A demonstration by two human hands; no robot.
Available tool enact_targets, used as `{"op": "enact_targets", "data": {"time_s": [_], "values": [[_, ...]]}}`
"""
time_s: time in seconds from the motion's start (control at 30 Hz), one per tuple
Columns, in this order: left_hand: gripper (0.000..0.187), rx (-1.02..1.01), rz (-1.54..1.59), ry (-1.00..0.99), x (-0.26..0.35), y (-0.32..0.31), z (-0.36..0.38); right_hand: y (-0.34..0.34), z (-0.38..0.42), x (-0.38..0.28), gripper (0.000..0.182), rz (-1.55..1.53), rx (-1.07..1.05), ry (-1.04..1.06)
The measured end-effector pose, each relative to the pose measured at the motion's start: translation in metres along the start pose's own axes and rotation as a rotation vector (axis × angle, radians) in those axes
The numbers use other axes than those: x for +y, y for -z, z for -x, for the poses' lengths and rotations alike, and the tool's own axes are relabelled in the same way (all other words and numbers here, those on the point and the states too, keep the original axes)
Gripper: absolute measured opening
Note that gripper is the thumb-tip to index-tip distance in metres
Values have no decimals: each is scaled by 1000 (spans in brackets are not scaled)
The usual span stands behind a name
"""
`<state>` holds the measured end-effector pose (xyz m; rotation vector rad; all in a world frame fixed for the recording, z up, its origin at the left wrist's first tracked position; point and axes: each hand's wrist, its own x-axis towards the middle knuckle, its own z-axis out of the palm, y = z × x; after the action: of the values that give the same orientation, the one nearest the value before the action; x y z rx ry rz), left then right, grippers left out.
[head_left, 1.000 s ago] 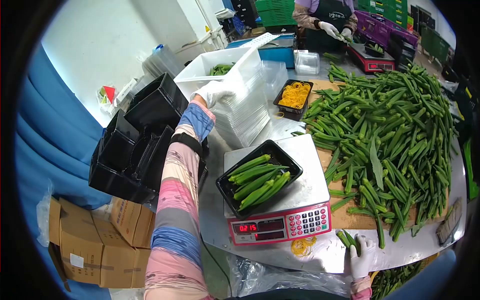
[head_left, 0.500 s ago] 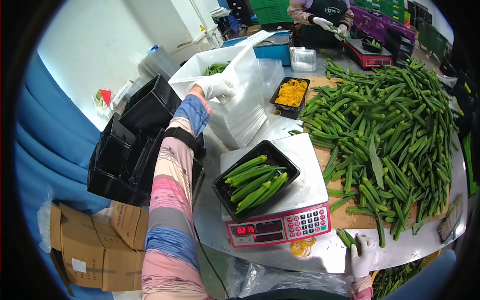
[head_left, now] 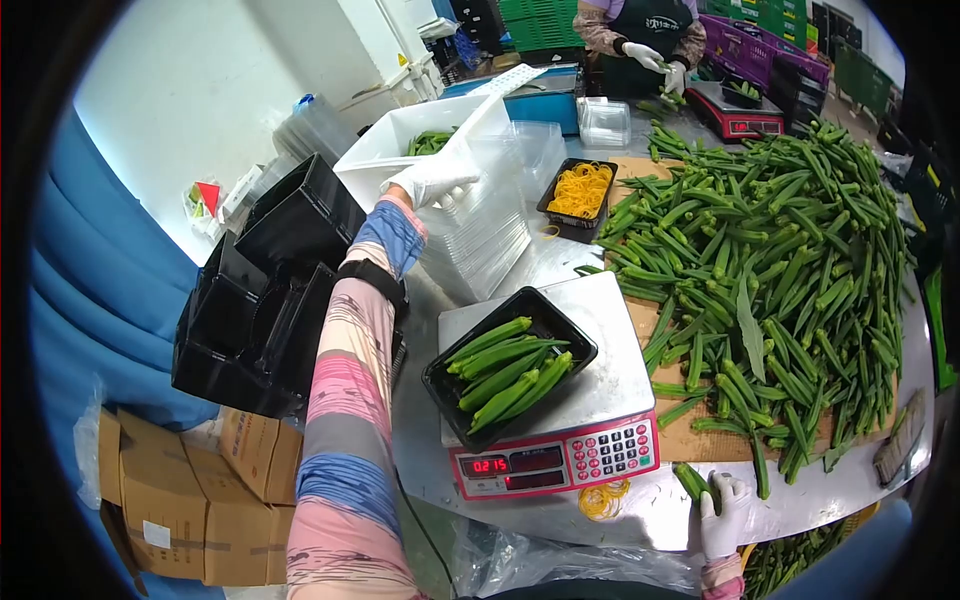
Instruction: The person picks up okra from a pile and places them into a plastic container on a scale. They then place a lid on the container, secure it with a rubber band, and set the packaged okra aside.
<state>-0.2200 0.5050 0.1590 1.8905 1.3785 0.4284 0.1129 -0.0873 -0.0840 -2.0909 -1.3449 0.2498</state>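
Observation:
My left hand [head_left: 430,183], in a white glove, reaches forward over a stack of clear plastic lids [head_left: 475,245]. Its fingers are bent over the top lid's edge, partly hidden by the hand itself. At the table's front edge my gloved right hand [head_left: 725,510] has its fingers closed around a few okra pods [head_left: 692,482]. Between the hands, a black tray [head_left: 455,405] with several okra pods [head_left: 515,370] sits on a scale [head_left: 610,310] whose red display reads 0.215.
A large okra heap [head_left: 760,270] covers cardboard on the right. Yellow rubber bands [head_left: 580,190] fill a small tray, others [head_left: 603,500] lie near the scale. A white bin [head_left: 365,160], black trays [head_left: 270,310] and cardboard boxes [head_left: 160,490] stand left. A co-worker [head_left: 640,50] handles okra opposite.
My left hand has shifted slightly over the lid stack, its fingers reaching a little further right. My right hand stays with the okra. The co-worker's hands have moved slightly.

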Motion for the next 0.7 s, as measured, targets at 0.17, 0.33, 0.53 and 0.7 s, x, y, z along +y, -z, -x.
{"op": "enact_targets", "data": {"time_s": [0.17,0.33,0.53,0.7], "values": [[39,108,63,-278,-22,-18,-21,4,-2,-6,40,-11,-14,-14],[38,138,130,-233,-31,-13,-23,0,-2,-1,39,16,-15,-20],[36,75,174,-40,-24,-12,-26,-1,-2,1,38,-10,4,-21],[35,114,8,-160,-48,-1,-46,-1,-3,-2,39,-8,9,-26]]}}
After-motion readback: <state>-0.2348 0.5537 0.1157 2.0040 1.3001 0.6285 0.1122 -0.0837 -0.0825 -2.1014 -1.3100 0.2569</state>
